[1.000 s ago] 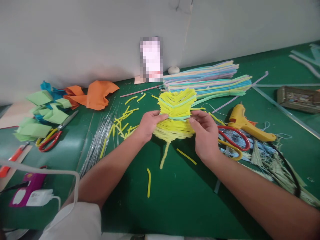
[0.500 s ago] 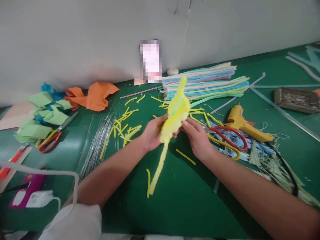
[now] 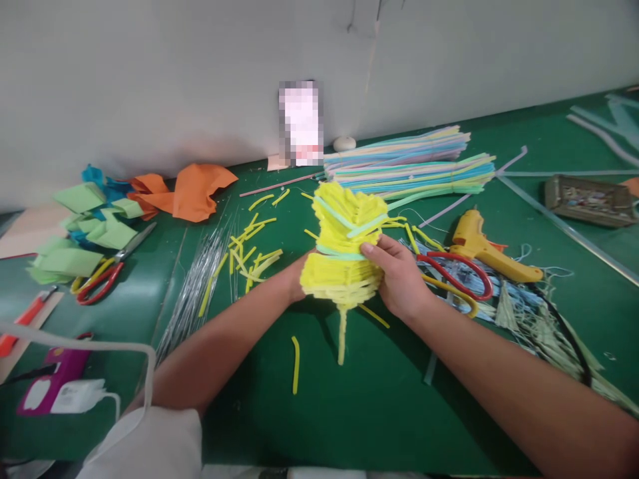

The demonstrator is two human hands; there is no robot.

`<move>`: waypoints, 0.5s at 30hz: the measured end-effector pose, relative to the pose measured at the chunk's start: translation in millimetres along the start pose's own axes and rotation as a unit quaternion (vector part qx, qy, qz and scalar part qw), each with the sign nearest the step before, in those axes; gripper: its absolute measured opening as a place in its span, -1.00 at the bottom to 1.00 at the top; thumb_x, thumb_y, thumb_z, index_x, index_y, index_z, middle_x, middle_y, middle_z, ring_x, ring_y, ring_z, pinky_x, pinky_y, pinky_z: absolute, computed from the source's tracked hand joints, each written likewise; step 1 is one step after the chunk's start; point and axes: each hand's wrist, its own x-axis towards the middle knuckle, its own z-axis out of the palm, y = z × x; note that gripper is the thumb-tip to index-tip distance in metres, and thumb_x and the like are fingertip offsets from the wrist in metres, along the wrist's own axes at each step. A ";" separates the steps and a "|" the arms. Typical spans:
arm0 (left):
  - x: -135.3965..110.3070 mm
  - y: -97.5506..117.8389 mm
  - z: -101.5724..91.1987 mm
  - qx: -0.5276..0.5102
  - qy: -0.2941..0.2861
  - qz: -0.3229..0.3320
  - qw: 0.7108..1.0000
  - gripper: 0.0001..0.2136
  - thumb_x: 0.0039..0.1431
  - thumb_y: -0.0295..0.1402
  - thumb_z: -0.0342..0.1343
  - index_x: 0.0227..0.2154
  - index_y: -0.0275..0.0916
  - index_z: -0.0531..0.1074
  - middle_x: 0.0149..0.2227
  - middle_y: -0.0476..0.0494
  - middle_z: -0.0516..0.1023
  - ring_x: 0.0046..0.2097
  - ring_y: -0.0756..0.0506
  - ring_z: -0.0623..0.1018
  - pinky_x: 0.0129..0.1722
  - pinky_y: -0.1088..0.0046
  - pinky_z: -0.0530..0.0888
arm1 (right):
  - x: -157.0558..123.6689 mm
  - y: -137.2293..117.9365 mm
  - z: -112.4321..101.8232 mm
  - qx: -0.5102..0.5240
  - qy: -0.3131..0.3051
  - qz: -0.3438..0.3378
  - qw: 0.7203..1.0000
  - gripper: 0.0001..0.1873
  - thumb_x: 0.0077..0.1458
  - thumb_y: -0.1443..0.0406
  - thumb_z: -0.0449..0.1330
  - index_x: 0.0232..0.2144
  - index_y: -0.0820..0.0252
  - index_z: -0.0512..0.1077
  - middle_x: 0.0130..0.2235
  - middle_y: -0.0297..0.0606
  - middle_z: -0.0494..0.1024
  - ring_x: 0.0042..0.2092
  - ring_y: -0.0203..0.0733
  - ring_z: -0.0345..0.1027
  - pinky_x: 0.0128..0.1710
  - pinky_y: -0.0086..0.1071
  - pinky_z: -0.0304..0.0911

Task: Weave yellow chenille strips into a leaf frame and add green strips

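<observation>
Between my hands, above the green table (image 3: 379,412), is a yellow pipe-cleaner leaf (image 3: 344,273) with pale green strips across it and a thin stem pointing down. My right hand (image 3: 399,273) grips its right edge, thumb on the front face. Behind the left edge is my left hand (image 3: 296,279), its fingers mostly hidden by the leaf. Short cut yellow pieces (image 3: 295,366) lie below and to the left of it. Close to my right hand rest scissors (image 3: 464,266) with red and yellow handles.
Bundles of pastel pipe cleaners (image 3: 409,169) lie at the back, near a propped phone (image 3: 301,123). A yellow glue gun (image 3: 492,249) sits on tasselled threads at right. Thin wires (image 3: 192,286), another pair of scissors (image 3: 107,273) and folded green paper (image 3: 70,259) are on the left.
The leaf has turned from nearly edge-on to facing me, showing its broad front and green strips. Its stem has swung from slanting left to nearly straight down. Both hands still hold it.
</observation>
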 end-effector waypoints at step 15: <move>-3.2 19.7 -2.9 0.102 0.189 0.205 0.955 -0.75 -0.01 -0.12 0.26 -0.44 -0.22 0.49 -0.49 0.00 0.54 -0.42 -0.02 0.51 -0.37 0.46 0.42 | 6.7 8.4 -10.2 -0.049 0.108 -0.072 0.990 -0.69 -0.05 0.01 0.33 -0.35 0.04 0.48 -0.37 -0.37 0.59 -0.18 -0.05 0.51 -0.17 -0.20 0.44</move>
